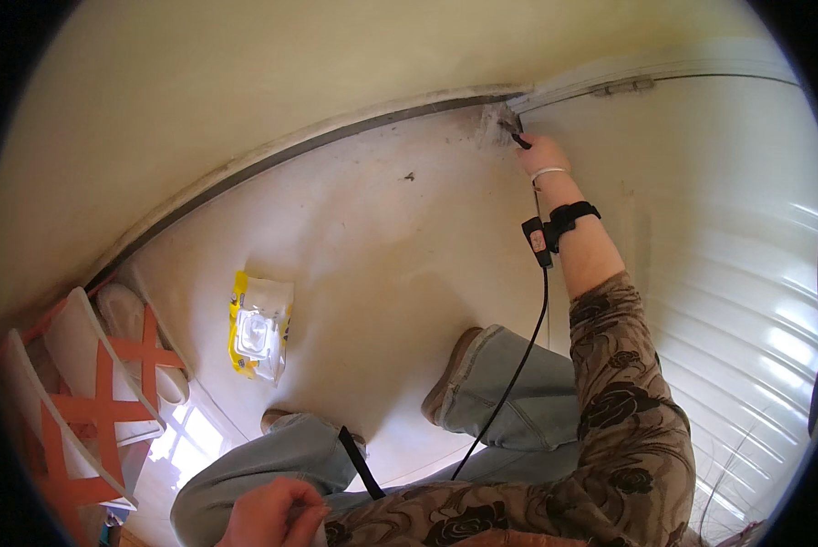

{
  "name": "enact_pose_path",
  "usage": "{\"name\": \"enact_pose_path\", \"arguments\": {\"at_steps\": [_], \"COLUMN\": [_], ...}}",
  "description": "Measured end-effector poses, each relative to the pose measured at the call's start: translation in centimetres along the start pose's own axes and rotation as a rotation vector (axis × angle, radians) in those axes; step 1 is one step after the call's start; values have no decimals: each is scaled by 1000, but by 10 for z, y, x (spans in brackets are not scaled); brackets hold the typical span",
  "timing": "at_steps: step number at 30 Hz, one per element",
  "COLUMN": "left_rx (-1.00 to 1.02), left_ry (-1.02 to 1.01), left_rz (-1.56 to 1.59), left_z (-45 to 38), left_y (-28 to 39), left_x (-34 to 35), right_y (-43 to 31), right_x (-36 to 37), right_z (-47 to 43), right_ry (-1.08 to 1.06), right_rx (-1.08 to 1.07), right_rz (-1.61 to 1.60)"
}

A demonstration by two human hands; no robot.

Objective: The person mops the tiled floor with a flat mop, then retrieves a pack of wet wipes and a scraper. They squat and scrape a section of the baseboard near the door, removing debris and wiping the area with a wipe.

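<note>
My right hand [544, 154] reaches far forward and grips a small black-handled tool [520, 141]. Its working end is down in the corner where the wall's dark baseboard [354, 128] meets the door frame; whether it is a brush or a scraper is unclear. A greyish-white smeared patch [492, 126] marks the floor [381, 253] around it. Near my lap, at the bottom of the view, my left hand [272, 513] is loosely curled, and I cannot tell whether anything is in it. A yellow-and-white pack of wet wipes [253, 334] with a plastic lid lies on the floor.
A white shoe rack [101, 383] with orange straps stands at the left, a pale shoe [123, 318] inside. The white ribbed door [730, 287] rises close along my right arm. A cable [542, 301] runs from the black device [537, 241] on my forearm. Dark debris [409, 177] dots the floor.
</note>
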State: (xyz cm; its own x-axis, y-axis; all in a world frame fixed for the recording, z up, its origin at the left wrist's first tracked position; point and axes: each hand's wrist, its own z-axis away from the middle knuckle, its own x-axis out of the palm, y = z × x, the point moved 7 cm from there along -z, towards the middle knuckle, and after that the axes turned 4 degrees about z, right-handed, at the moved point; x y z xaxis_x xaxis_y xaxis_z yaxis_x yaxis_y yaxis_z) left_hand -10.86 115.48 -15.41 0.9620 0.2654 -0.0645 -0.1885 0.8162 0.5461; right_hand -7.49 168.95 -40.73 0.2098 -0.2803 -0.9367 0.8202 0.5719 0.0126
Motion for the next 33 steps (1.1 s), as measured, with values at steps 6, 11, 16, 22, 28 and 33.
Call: {"name": "enact_pose_path", "arguments": {"at_steps": [6,11,16,22,28,33], "left_rx": [-85,-104,-117,-120,-204,-104], "left_ry": [87,68,89,79,76,60], "left_rz": [81,28,13,-44,10,-82], "left_z": [-8,-19,-25,-31,-29,-32], "left_y": [-6,3,12,19,13,18], "left_x": [3,7,13,16,20,19], "right_y": [28,32,29,35,31,49], "right_x": [22,24,28,38,21,46], "right_z": [-13,-9,-22,-7,3,1], "right_ry": [130,166,217,32,293,83], "right_rx": [-40,-167,-231,-145,-251,-109], "right_rz": [-56,-31,-16,40,-104,-76]}}
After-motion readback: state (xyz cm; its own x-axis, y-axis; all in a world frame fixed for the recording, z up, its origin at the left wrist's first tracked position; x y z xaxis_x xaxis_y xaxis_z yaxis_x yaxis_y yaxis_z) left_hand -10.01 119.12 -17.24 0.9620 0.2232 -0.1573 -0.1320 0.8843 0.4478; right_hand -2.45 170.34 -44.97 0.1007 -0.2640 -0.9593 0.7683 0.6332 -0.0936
